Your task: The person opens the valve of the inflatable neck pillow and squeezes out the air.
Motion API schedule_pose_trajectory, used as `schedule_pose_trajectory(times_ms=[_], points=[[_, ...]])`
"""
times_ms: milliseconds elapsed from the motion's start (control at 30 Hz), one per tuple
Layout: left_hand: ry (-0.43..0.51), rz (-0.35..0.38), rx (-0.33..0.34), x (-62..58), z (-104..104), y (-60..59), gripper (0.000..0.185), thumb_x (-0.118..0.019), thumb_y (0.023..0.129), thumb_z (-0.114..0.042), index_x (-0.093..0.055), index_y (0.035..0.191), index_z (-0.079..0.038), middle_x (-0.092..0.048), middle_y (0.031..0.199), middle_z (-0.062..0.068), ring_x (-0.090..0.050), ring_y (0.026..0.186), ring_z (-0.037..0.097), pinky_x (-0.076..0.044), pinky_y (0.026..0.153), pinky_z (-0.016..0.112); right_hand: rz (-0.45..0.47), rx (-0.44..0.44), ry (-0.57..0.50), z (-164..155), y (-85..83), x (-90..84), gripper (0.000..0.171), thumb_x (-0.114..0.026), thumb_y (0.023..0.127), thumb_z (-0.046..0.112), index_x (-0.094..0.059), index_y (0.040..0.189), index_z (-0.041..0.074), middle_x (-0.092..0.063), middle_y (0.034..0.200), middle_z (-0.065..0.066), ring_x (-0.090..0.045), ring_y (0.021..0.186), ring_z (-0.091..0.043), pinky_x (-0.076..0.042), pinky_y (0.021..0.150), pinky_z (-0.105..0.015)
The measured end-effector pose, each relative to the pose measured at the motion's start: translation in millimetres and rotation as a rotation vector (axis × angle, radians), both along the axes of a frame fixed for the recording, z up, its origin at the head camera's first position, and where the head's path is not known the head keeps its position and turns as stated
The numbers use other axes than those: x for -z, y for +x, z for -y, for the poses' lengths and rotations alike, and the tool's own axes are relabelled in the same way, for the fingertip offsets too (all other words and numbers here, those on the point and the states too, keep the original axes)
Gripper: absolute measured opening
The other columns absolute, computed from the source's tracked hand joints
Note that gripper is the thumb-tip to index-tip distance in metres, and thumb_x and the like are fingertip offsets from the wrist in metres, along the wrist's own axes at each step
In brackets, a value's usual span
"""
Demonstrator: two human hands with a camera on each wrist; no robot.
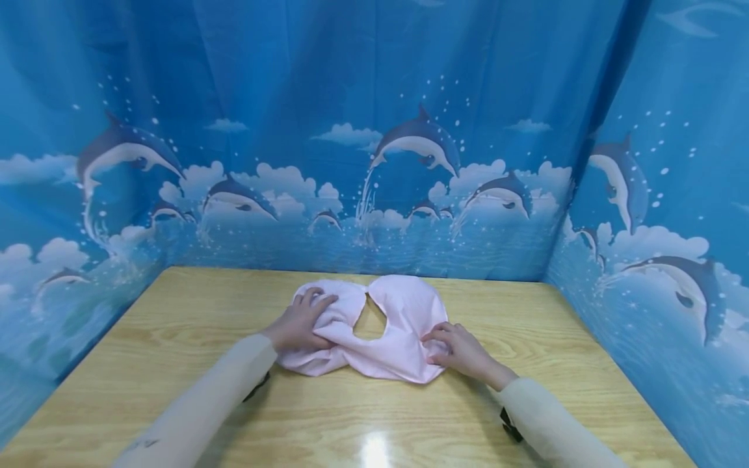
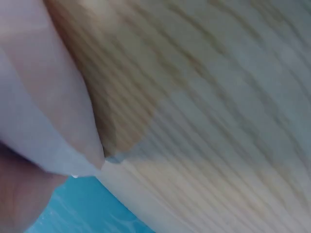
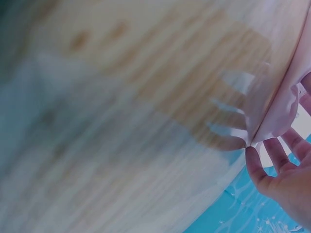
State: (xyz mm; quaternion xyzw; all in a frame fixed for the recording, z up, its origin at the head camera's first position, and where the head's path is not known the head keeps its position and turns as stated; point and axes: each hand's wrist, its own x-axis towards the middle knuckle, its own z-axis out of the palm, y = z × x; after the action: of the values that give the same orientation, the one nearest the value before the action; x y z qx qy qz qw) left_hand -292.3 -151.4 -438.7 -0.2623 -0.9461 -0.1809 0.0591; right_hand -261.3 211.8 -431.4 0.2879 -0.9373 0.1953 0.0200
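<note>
A pale pink cloth (image 1: 404,354) lies crumpled on the wooden table, bib-like, with two rounded lobes meeting at the top around a teardrop-shaped opening. My left hand (image 1: 301,323) rests on its left lobe, fingers spread over the fabric and thumb toward the opening. On the right side, my right hand (image 1: 465,353) touches the cloth's edge with bent, spread fingers, a gap showing between thumb and forefinger. The right wrist view has the thumb (image 3: 255,167) low by the table surface and fingertips against the pink fabric (image 3: 284,114). In the left wrist view, a cloth fold (image 2: 53,97) covers most of the hand.
The wood-grain table (image 1: 199,305) stretches around the cloth to both sides and toward me. A blue dolphin-print curtain (image 1: 328,117) hangs behind the table and along its left and right sides. Light sleeves cover both forearms, with a dark strap near each wrist.
</note>
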Motion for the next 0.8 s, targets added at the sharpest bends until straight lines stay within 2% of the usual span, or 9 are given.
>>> schedule_pose_trajectory(times_ms=[133,267,433,600,800], points=[[-0.008,0.061,0.063,-3.4,8,2.6,0.098,-0.072,0.065,-0.059,-0.028,0.144,-0.021,-0.015,0.148,0.021,-0.019,0.133,0.044,-0.032,0.096,0.063,0.006,-0.001,0.001,0,0.0,-0.1,0.033,-0.070,0.078,0.029,-0.066,0.107,0.016,-0.059,0.107,-0.006,-0.052,0.094,-0.023,-0.042,0.078,-0.038],[-0.002,0.123,0.098,-11.6,14,8.7,0.097,-0.069,0.066,-0.061,-0.027,0.144,-0.021,-0.015,0.150,0.020,-0.015,0.134,0.046,-0.025,0.099,0.067,0.000,-0.008,0.001,-1,0.4,0.5,0.032,-0.070,0.078,0.030,-0.066,0.107,0.016,-0.058,0.107,-0.006,-0.052,0.094,-0.023,-0.042,0.079,-0.039],[-0.036,0.123,0.158,-17.8,24,16.4,0.100,-0.068,0.065,-0.064,-0.027,0.144,-0.018,-0.015,0.150,0.021,-0.017,0.133,0.048,-0.020,0.101,0.067,-0.016,-0.023,0.000,-2,1.0,0.7,0.033,-0.069,0.078,0.032,-0.066,0.106,0.015,-0.058,0.106,-0.007,-0.052,0.093,-0.023,-0.042,0.079,-0.040],[-0.055,0.150,0.210,-21.5,36,25.1,0.105,-0.072,0.060,-0.063,-0.026,0.144,-0.020,-0.015,0.150,0.019,-0.017,0.134,0.045,-0.019,0.101,0.066,-0.024,-0.022,-0.008,-1,0.7,1.5,0.032,-0.069,0.079,0.030,-0.066,0.106,0.015,-0.058,0.106,-0.007,-0.052,0.093,-0.024,-0.042,0.080,-0.041],[-0.152,0.187,0.248,-25.6,50,34.2,0.121,-0.075,0.048,-0.068,-0.019,0.146,-0.023,-0.008,0.152,0.017,-0.013,0.136,0.044,-0.018,0.101,0.068,-0.025,-0.017,-0.004,-1,0.6,2.0,0.032,-0.070,0.078,0.031,-0.067,0.106,0.016,-0.058,0.106,-0.006,-0.052,0.092,-0.023,-0.042,0.077,-0.037]])
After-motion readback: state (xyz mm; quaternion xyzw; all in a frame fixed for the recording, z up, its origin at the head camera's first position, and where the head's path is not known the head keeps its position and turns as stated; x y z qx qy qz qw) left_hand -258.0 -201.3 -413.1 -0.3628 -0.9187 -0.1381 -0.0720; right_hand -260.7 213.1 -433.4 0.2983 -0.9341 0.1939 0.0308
